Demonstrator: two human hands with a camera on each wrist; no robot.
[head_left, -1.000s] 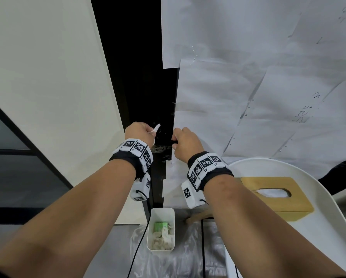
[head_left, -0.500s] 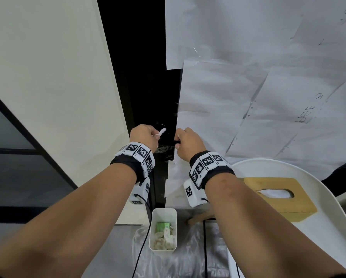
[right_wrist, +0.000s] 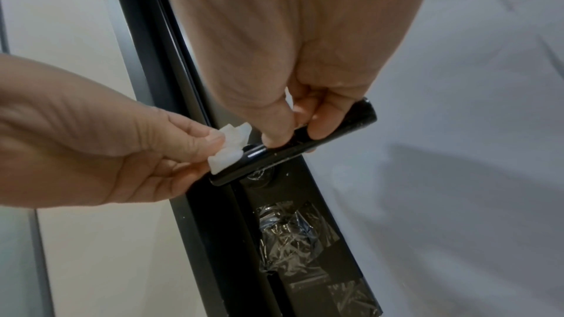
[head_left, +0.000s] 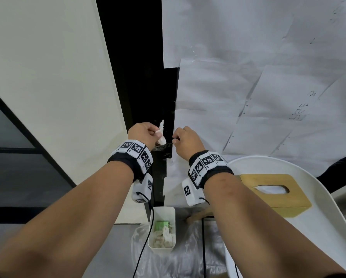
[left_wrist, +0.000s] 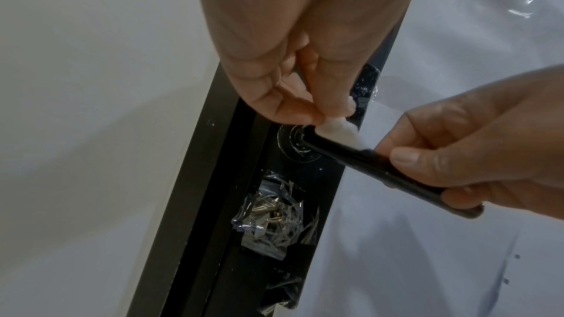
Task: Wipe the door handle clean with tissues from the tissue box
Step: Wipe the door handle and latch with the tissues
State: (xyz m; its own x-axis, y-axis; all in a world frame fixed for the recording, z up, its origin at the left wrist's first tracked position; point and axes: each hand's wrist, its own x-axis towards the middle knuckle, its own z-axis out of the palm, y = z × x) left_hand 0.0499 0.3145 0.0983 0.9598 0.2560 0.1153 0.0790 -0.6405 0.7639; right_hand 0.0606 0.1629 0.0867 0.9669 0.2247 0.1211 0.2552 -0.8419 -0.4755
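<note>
A glossy black finish is shown on the door handle (left_wrist: 360,160). Soft white paper is seen in the tissue (left_wrist: 341,130). Matt wood is shown on the tissue box (head_left: 276,192).

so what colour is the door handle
Glossy black; the door handle shows best in the right wrist view.

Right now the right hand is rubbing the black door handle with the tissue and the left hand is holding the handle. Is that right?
Not quite: the hands are swapped. In the left wrist view, the left hand pinches the tissue against the door handle, while the right hand holds the handle.
</note>
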